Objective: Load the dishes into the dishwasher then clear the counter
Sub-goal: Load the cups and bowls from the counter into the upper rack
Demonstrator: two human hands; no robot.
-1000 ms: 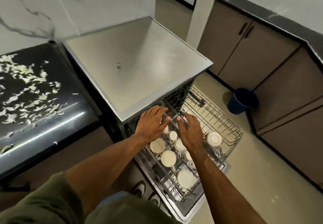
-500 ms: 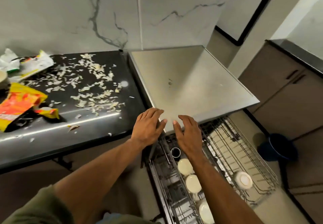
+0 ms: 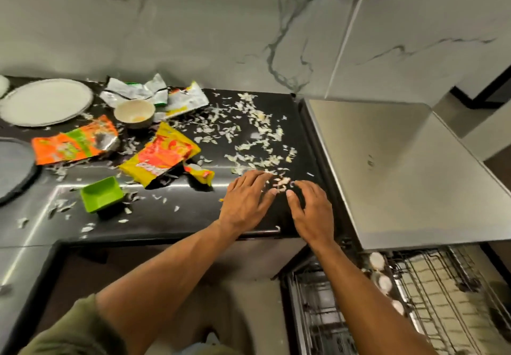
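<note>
Moved from dishwasher rack to counter: left hand and right hand, fingers loose and empty, flank scraps, seemingly to gather them.

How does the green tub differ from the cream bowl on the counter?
The tub is square and green; the bowl is round and cream. The tub sits near the counter's front edge; the bowl sits farther back. The bowl holds yellow residue; the tub looks clean. Both stand upright.

Left hand, right hand, seemingly flat
</note>
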